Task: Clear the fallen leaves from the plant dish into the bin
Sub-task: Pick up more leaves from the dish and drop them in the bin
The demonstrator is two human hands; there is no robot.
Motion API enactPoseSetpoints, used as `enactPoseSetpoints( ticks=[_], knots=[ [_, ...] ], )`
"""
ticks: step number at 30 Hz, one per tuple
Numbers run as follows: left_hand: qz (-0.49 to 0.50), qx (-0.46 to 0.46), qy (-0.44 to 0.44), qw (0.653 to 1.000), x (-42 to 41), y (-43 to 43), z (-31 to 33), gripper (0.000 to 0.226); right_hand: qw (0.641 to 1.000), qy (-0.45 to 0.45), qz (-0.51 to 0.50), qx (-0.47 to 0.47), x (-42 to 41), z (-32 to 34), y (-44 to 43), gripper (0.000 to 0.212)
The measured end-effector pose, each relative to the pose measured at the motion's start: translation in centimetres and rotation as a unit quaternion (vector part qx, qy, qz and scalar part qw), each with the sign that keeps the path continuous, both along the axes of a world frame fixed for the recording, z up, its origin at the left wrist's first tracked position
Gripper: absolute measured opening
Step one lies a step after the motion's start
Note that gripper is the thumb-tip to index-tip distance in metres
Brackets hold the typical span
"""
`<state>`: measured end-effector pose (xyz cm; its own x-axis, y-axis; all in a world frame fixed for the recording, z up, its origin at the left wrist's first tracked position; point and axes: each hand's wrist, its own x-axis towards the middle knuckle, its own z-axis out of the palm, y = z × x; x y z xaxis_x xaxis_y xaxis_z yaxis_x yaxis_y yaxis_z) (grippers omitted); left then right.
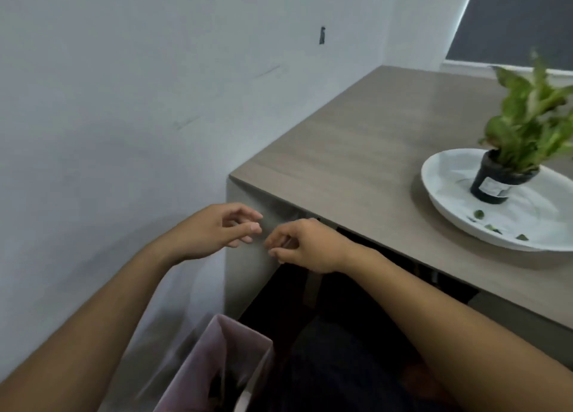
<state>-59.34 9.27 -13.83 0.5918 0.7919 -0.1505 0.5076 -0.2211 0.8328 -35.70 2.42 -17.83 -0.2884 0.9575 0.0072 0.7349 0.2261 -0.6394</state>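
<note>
A white plant dish (446, 176) rests on the wooden table at the right, with a small black pot (493, 182) of green leaves standing in it. Several small fallen leaves (479, 214) lie on the dish's near side. A pinkish bin (217, 365) stands on the floor below, dark bits inside it. My left hand (217, 230) and my right hand (307, 245) hover close together above the bin, beside the table's corner, fingers loosely curled and apart. I see nothing held in either hand.
The table's corner (231, 176) juts out right behind my hands, with a dark gap under the tabletop. A white wall (124, 101) fills the left. A dark window pane (521, 17) is at the top right.
</note>
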Motion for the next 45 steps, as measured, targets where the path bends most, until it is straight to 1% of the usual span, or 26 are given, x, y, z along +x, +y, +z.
enactPoseSetpoints(
  ticks=[4, 7, 10, 14, 17, 20, 24, 26, 30, 33, 35, 38, 42, 45],
  knots=[
    [-0.056, 0.039, -0.046, 0.997, 7.1, 0.5, 3.9, 0.029, 0.996, 0.002, -0.063, 0.058, 5.9, 5.0, -2.2, 0.020],
    [-0.096, 0.071, -0.076, 0.990, 12.6, 0.2, 5.5, 0.033, 0.992, -0.013, -0.108, 0.063, 10.5, 8.3, -4.5, 0.022],
    [-0.152, 0.100, -0.090, 0.979, 18.5, -0.3, 6.2, 0.031, 0.986, -0.022, -0.151, 0.074, 15.5, 10.6, -6.8, 0.021],
    [-0.175, 0.193, -0.086, 0.962, 25.8, -1.0, 5.1, 0.028, 0.968, -0.064, -0.228, 0.078, 21.9, 12.1, -9.5, 0.019],
    [-0.207, 0.243, -0.083, 0.944, 30.4, -0.9, 2.8, 0.032, 0.955, -0.070, -0.284, 0.043, 26.2, 11.9, -10.9, 0.017],
    [-0.235, 0.303, -0.053, 0.922, 33.8, -0.2, 0.5, 0.039, 0.940, -0.122, -0.318, 0.001, 29.3, 10.2, -11.8, 0.018],
    [-0.250, 0.318, -0.033, 0.914, 36.3, -0.2, -1.8, 0.051, 0.927, -0.192, -0.318, -0.059, 30.6, 7.3, -12.3, 0.032],
    [-0.253, 0.327, -0.032, 0.910, 37.0, -0.2, -2.7, 0.055, 0.928, -0.212, -0.300, -0.068, 30.6, 6.6, -12.3, 0.038],
    [-0.234, 0.341, -0.054, 0.909, 37.4, -0.3, -3.9, 0.053, 0.945, -0.212, -0.241, -0.066, 29.7, 7.7, -12.8, 0.036],
    [-0.221, 0.345, -0.060, 0.910, 37.5, -0.3, -4.3, 0.054, 0.949, -0.200, -0.234, -0.057, 30.2, 8.4, -12.6, 0.033],
    [-0.220, 0.347, -0.064, 0.909, 37.3, -0.5, -4.2, 0.053, 0.949, -0.202, -0.239, -0.039, 30.6, 8.2, -12.0, 0.039],
    [-0.216, 0.339, -0.071, 0.913, 37.3, -0.6, -4.3, 0.053, 0.951, -0.216, -0.211, -0.062, 30.4, 7.4, -11.5, 0.050],
    [-0.212, 0.335, -0.079, 0.915, 37.3, -0.5, -4.4, 0.054, 0.963, -0.212, -0.151, -0.070, 30.1, 7.5, -13.1, 0.043],
    [-0.212, 0.333, -0.084, 0.915, 37.4, -0.6, -4.4, 0.053, 0.964, -0.195, -0.163, -0.074, 31.0, 8.7, -14.5, 0.041]
  ],
)
